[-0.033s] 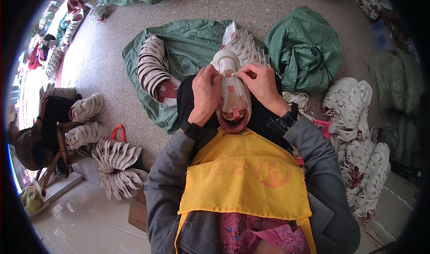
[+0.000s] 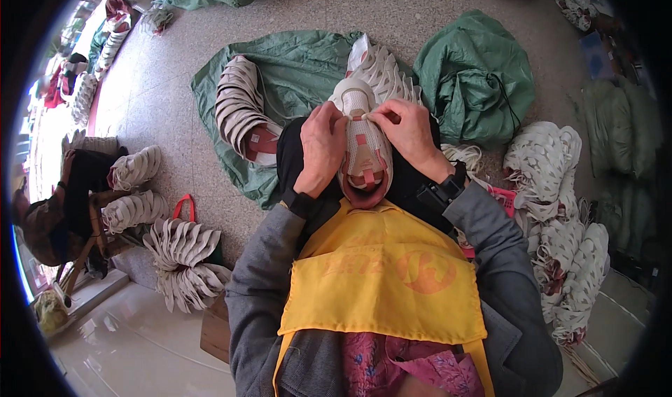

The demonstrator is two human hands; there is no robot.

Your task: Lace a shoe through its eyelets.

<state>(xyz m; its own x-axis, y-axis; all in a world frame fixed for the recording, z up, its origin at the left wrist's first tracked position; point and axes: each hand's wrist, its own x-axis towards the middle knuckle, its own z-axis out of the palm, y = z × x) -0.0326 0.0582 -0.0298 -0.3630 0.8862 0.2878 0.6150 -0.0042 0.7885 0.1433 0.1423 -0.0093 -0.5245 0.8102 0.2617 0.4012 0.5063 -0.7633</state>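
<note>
A white mesh sneaker upper point(image 2: 374, 148) with pinkish-red trim lies between my knees, its rounded toe pointing away from me and its pink-lined opening nearest me. My left hand point(image 2: 323, 145) is closed at the left edge of the lacing area, thumb and fingers pinched on a pale shoelace. From the other side, my right hand point(image 2: 409, 134) pinches the same shoelace point(image 2: 364, 117) between thumb and forefinger. The lace crosses the upper just behind the toe; its ends are hidden by my fingers.
Nested white uppers point(image 2: 238, 99) lie on a green sack point(image 2: 294, 57), with another row point(image 2: 385, 75) beyond my hands. A bulging green sack point(image 2: 476, 82) sits at right. Stacked uppers point(image 2: 542, 166) stand right of me, more point(image 2: 185, 264) at left. Another person point(image 2: 52, 215) sits far left.
</note>
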